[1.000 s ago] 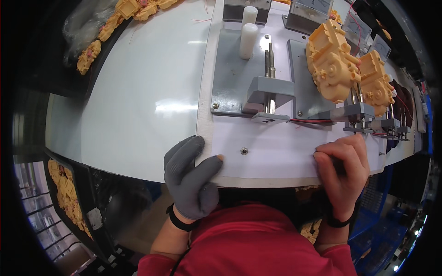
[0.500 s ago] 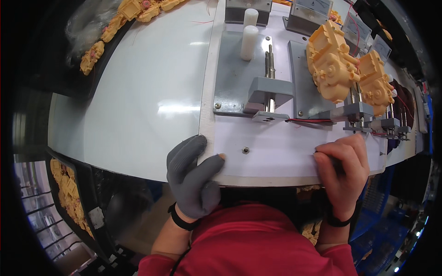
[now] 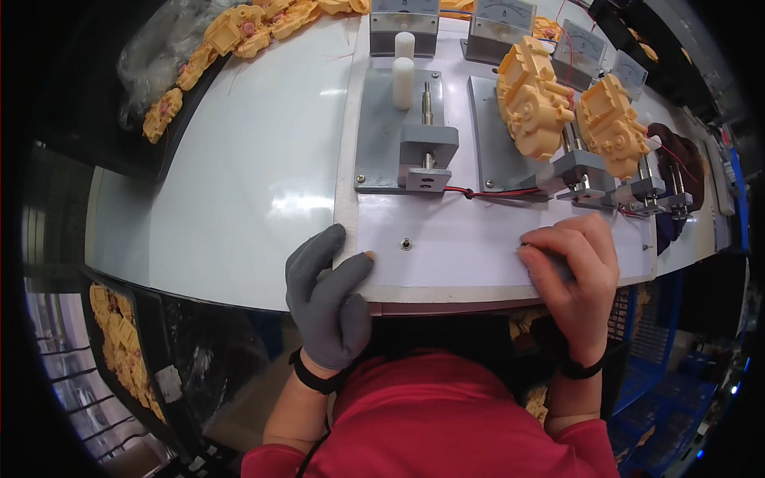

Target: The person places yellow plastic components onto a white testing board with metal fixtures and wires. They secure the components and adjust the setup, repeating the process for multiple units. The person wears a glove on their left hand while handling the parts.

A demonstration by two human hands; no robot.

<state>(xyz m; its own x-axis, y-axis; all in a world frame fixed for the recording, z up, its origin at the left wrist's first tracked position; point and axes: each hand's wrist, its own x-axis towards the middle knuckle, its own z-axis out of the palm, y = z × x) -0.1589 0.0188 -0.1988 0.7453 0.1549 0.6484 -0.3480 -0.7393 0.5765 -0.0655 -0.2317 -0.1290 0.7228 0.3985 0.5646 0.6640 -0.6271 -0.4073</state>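
The left hand (image 3: 327, 299) wears a grey glove with a black wristband; the right hand (image 3: 575, 275) is bare, also banded in black. Both rest on a white fixture board (image 3: 462, 251) — its metal brackets (image 3: 426, 151) grey, its wires (image 3: 494, 193) red and black. Yellow-orange plastic housings (image 3: 534, 99) stand behind, two white cylinders (image 3: 403, 72) beside them. The sleeves (image 3: 446, 422) are red.
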